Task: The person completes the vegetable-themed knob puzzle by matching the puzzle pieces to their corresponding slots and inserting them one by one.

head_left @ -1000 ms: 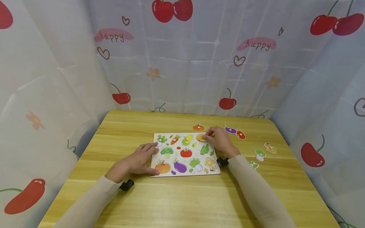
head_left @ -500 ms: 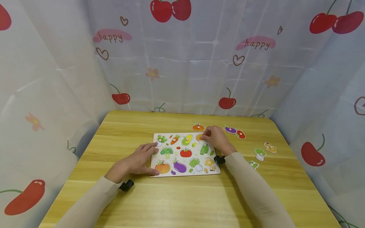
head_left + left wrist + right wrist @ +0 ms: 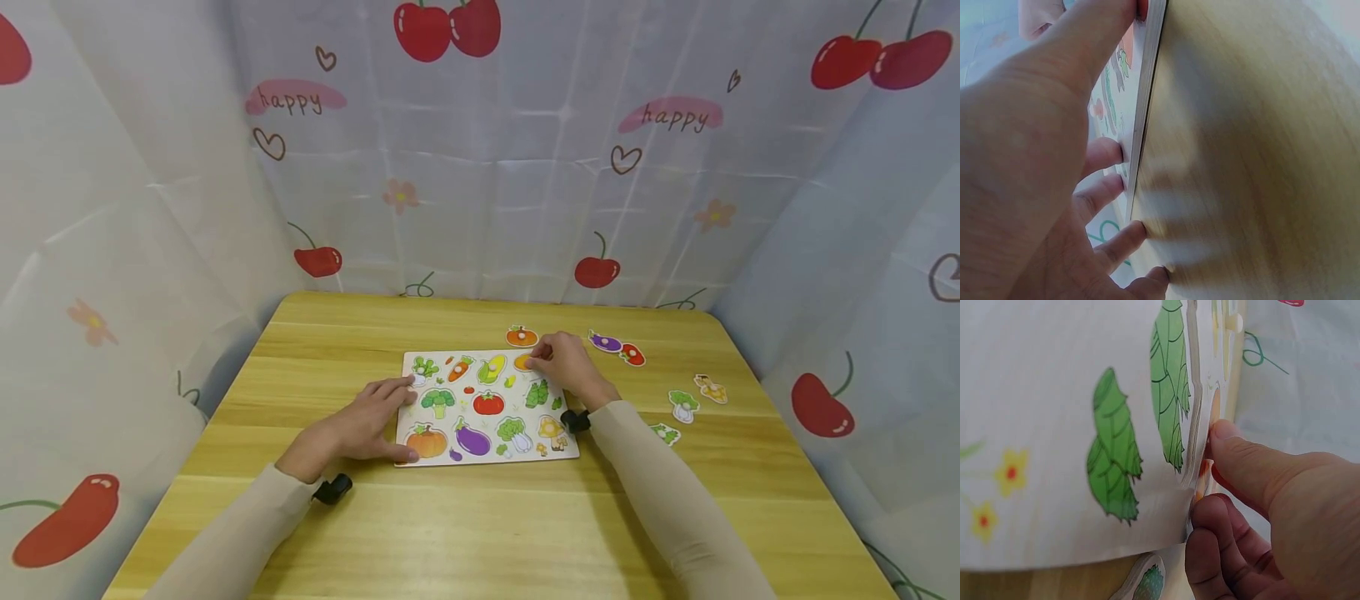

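A vegetable puzzle board [image 3: 468, 458] lies flat on the wooden table. My left hand [image 3: 360, 423] rests at its left side, thumb on the lower left corner and fingers spread along the edge. In the left wrist view, the thumb and some fingertips touch the board's edge [image 3: 1147, 81]. At the top right corner my right hand [image 3: 570, 368] pinches a rounded orange puzzle piece [image 3: 522, 362], partly hidden by the fingers. The right wrist view has thumb and curled fingers around it, beside the printed green leafy shoots [image 3: 1169, 381]. The carrot piece [image 3: 460, 369] and corn piece [image 3: 492, 367] sit in the top row.
Behind the board lies a pumpkin piece [image 3: 522, 336]. Toward the right are an eggplant piece [image 3: 604, 342], a tomato piece [image 3: 633, 355], a mushroom piece [image 3: 711, 389], a cabbage piece [image 3: 684, 406] and a green piece [image 3: 665, 433]. A cherry-print curtain [image 3: 487, 208] surrounds the table.
My right hand has shifted slightly left at the board's top right corner, still pinching the orange piece. The left hand and the loose pieces have stayed in place.
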Tool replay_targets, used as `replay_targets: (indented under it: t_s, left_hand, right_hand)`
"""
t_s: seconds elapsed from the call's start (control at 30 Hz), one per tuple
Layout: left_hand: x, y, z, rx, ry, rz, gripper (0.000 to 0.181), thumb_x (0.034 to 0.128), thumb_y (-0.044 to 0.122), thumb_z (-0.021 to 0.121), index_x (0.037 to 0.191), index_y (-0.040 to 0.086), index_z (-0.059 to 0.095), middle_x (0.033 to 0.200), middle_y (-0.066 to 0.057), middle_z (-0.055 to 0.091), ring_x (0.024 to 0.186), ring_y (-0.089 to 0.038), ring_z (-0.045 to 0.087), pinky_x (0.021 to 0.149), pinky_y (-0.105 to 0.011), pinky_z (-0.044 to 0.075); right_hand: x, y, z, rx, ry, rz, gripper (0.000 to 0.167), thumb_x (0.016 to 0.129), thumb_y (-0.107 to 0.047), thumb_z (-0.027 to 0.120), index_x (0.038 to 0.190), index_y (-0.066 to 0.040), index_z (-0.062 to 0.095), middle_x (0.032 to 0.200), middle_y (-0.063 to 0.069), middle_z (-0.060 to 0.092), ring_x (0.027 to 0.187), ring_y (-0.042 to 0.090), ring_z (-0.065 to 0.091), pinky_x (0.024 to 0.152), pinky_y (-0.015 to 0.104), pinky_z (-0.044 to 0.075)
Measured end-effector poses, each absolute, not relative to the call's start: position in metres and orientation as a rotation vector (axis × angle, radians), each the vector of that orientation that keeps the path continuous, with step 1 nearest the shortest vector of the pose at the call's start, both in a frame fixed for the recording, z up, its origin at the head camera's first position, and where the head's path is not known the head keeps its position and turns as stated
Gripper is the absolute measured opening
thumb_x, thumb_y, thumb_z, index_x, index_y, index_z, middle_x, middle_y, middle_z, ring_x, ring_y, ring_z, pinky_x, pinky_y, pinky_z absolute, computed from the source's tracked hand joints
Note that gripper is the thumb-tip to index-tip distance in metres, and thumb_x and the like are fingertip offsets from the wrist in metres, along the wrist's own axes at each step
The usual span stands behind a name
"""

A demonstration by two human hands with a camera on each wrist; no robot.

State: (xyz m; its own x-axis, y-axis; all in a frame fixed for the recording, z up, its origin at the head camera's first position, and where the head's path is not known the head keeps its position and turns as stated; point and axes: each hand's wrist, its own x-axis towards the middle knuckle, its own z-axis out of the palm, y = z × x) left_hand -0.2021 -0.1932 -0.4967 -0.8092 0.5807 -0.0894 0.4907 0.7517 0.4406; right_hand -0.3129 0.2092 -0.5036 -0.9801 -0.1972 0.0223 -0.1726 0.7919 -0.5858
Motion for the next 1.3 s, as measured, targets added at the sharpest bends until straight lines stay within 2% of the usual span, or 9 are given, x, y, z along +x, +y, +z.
replay_targets:
  t_s: [0.93, 1.3]
  left_hand:
    - [-0.202, -0.195, -0.498, 0.842, 2.730, 0.599, 0.100, 0.0966, 0.059, 0.094, 0.165, 0.000, 0.052, 0.188, -0.026, 0.033, 0.170, -0.058, 0.035, 0.137, -0.076, 0.038]
    - [-0.203, -0.195, -0.499, 0.846, 2.729, 0.609, 0.099, 0.0963, 0.059, 0.094, 0.165, 0.000, 0.052, 0.188, -0.025, 0.033, 0.169, -0.058, 0.036, 0.137, -0.076, 0.039]
  right_hand:
    - [-0.309, 0.210, -0.502, -0.314, 2.943, -0.971, 0.014, 0.108, -0.023, 0.088, 0.115, -0.010, 0.088, 0.106, 0.009, 0.079, 0.100, 0.026, 0.065, 0.088, 0.035, 0.056]
    - [-0.306, 0.222, -0.496, -0.311, 2.944, -1.037, 0.018, 0.110, -0.023, 0.084, 0.118, -0.007, 0.087, 0.118, 0.014, 0.081, 0.108, 0.031, 0.070, 0.095, 0.044, 0.065]
